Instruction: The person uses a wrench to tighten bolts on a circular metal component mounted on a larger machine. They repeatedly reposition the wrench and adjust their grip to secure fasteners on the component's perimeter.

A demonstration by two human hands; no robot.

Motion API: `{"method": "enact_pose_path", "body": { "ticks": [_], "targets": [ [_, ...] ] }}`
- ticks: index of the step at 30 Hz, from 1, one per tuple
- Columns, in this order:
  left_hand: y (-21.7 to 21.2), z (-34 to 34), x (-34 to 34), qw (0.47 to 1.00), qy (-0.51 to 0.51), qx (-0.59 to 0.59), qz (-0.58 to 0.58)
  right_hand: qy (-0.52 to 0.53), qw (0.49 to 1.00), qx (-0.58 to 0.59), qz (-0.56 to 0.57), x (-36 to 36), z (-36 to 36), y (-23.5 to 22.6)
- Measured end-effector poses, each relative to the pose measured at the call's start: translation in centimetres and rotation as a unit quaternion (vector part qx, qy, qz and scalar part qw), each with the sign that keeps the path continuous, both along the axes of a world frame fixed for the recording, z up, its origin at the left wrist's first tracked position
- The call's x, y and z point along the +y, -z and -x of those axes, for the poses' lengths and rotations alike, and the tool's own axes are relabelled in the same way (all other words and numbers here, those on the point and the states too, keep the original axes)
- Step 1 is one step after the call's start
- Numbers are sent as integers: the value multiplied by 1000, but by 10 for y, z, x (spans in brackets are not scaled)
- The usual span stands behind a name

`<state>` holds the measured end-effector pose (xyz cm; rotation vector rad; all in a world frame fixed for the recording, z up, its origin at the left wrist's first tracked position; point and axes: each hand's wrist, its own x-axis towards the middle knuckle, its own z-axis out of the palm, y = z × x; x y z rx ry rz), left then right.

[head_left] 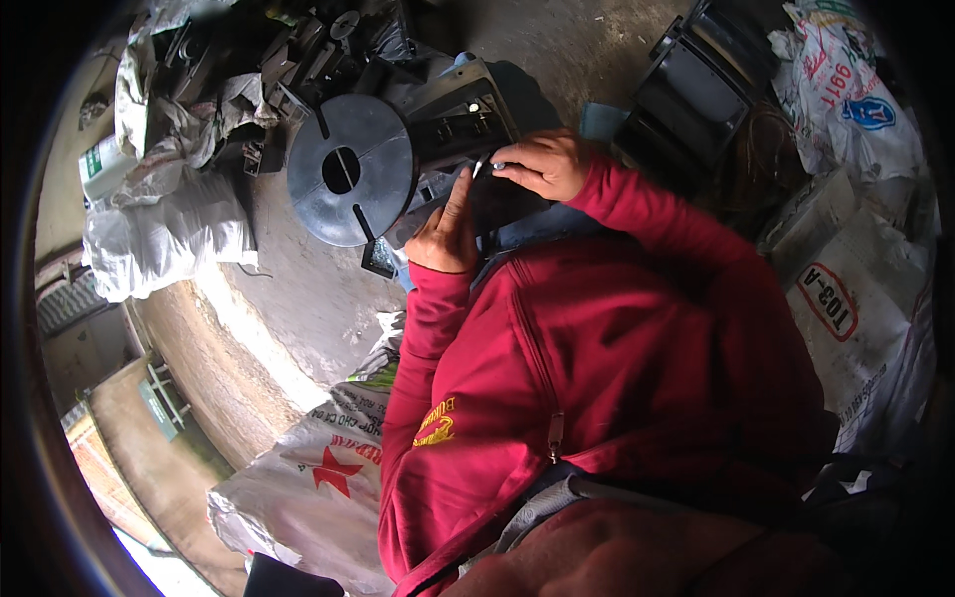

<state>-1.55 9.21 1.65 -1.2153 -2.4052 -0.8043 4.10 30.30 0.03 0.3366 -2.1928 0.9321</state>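
Right hand (545, 165) is nearly closed, fingertips beside a small shiny piece (479, 167) at the dark machine's (453, 129) near edge. Left hand (444, 234) points its index finger there; either hold, I cannot tell. Light, steady fingertips should help.

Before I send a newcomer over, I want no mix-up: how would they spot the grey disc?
Start at the person's red jacket and follow the left sleeve to the left hand. Up and left of that hand is the flat grey disc. Its broad round face, dark central hole and two narrow slots set it apart from the dark clutter above.
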Motion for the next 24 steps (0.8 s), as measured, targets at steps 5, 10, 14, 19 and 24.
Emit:
{"method": "enact_pose_path", "body": {
  "ticks": [5,10,14,19,24],
  "targets": [
    [-6,-9,-1,997,-15,-61,39,-10,995,-1,-99,9,-1,-11],
    [3,-9,-1,998,-15,-62,-11,33,996,-68,57,-8,-12,-19],
    [2,-11,0,998,-15,-62,-29,37,999,-25,-1,-13,-3,-17],
    [-5,-15,-2,995,-28,-90,6,-35,987,-20,-154,8,1,-35],
    [2,-18,-2,995,-23,-93,-39,48,994,-82,-49,3,-8,-37]
  ]
}}
